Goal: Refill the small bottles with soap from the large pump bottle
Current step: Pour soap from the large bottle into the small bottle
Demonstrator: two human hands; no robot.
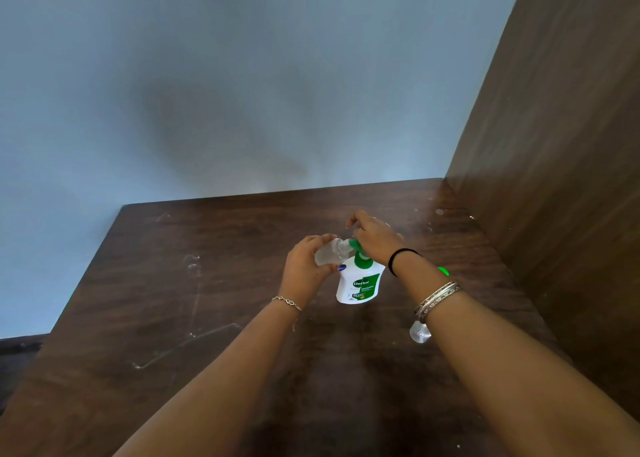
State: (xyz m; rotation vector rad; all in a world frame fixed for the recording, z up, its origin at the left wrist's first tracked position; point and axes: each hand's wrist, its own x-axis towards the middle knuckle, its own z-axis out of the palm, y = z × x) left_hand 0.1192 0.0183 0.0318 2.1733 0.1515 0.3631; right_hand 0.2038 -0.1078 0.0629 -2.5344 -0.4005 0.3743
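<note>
- The large pump bottle (360,283), white with a green top, stands near the middle of the worktop (207,318).
- A small clear bottle (330,254) is held tipped on its side, its open mouth right at the green spout.
- The left hand (306,266) is wrapped around the small bottle.
- The right hand (375,236) is laid on the pump top, fingers bent over it.
- The pump should be pressed slowly, and the mouth kept tight under the spout, so no soap is spilled.
- Another small bottle (420,332) waits under the right arm; it could be knocked over.
- Something green (443,271), maybe a cap, is seen just behind that wrist.
- A brown wall (554,145) is close on the right.
</note>
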